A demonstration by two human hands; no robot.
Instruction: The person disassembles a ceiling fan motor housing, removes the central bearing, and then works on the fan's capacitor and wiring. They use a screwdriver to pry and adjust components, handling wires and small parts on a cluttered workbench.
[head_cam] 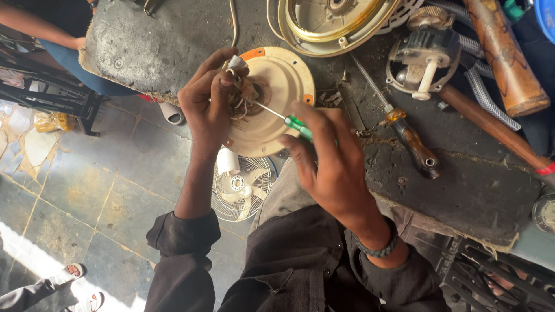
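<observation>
two hands work on a round cream motor housing at the edge of a dark workbench.

head view: the left hand (209, 103) pinches a small white part with wires (237, 65) over the centre of the motor housing (277, 98), which lies flat on the workbench (162, 40). the right hand (329, 159) is closed around a green-handled screwdriver (298, 126), its thin tip pointing into the wires. a brown-handled screwdriver (407, 136) lies near on the right, and a small fan (240, 188) stands on the floor below.

The left hand (209, 101) pinches wires on a round cream plastic motor housing (276, 104) while the right hand (328, 162) drives a green-handled screwdriver (292, 122) into it.
</observation>
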